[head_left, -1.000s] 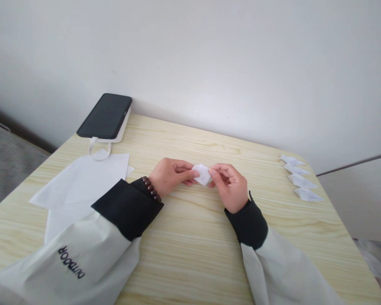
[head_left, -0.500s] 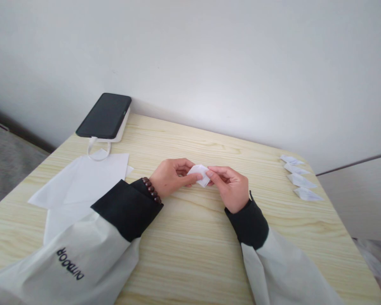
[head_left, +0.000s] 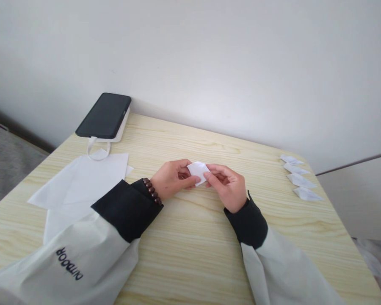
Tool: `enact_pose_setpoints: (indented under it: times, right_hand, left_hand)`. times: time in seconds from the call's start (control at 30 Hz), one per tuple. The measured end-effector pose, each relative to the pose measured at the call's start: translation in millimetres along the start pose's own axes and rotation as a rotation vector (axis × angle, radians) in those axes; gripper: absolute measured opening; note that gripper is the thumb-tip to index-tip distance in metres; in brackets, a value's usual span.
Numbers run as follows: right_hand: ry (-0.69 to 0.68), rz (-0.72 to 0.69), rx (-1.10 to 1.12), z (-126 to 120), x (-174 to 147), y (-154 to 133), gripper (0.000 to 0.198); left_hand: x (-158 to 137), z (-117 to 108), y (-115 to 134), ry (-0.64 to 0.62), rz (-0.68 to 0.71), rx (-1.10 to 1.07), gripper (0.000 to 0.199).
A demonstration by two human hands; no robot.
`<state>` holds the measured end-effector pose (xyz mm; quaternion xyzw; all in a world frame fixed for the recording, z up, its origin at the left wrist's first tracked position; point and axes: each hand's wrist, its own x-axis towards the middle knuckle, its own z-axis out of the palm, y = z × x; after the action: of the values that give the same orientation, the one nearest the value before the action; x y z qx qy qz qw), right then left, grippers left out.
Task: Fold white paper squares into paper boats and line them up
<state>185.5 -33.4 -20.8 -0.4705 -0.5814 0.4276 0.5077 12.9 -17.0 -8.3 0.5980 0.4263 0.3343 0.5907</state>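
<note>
L. hand (head_left: 169, 180) and R. hand (head_left: 227, 185) each pinched the small folded paper (head_left: 197, 170), held between them over the bench (head_left: 190, 245). Rel. to it, white sheets (head_left: 95, 176) lay approx. 9 o'clock, a dark-screened device (head_left: 104, 115) at 10, four folded pcs. (head_left: 301, 181) at 3.

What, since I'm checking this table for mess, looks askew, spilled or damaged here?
The white sheets at the left lie askew, overlapping at different angles instead of squared up. I see no spill or damage; the four folded papers at right form a neat row.
</note>
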Motion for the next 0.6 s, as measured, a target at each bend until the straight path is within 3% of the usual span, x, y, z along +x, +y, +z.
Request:
enact_pose_setpoints:
  times: [0.27, 0.43, 0.6]
  right_hand:
    - [-0.039, -0.03, -0.007, -2.6, 3.1, 4.5, 0.022]
    - [-0.033, -0.061, -0.101, -3.5, 3.3, 3.8, 0.018]
    - [0.018, -0.032, -0.119, -3.1, 1.8, 4.5, 0.013]
  left_hand:
    - [1.6, 2.2, -1.3, -0.006, -0.018, -0.074, 0.027]
    - [0.4, 0.0, -2.3, -0.043, -0.004, 0.072, 0.021]
    - [0.4, -2.8, -2.9, -0.081, -0.015, 0.078, 0.019]
